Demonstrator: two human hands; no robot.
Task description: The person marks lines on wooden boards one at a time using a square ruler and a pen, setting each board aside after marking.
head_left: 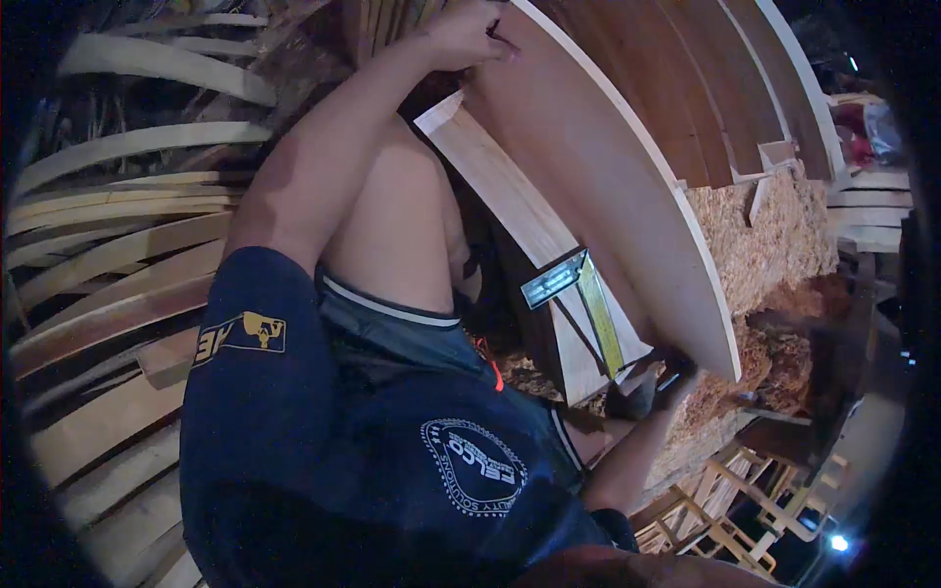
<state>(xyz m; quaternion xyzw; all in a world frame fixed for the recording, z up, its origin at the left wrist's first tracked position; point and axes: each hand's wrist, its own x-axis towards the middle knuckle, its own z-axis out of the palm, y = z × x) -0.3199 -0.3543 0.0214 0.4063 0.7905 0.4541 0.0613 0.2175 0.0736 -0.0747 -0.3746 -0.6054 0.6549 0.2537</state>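
Observation:
My left hand (pixel 470 37) is closed on the upper end of a wide curved board (pixel 588 147) with a pale edge. My right hand (pixel 668 380) is in shadow at the board's lower end, fingers bent close together; what they hold is too dark to make out. Between my hands, a narrower pale wooden piece (pixel 505 181) runs along the board's inner side. A try square lies across its lower part, with a metallic stock (pixel 554 279) and a yellowish blade (pixel 601 318) pointing toward my right hand.
Many curved wooden strips (pixel 127 314) are stacked at the left. More curved brown panels (pixel 676 78) stand behind the board, beside rough chipboard (pixel 760 235). Slatted wooden frames (pixel 706 510) and a bright lamp (pixel 838 542) are at the lower right.

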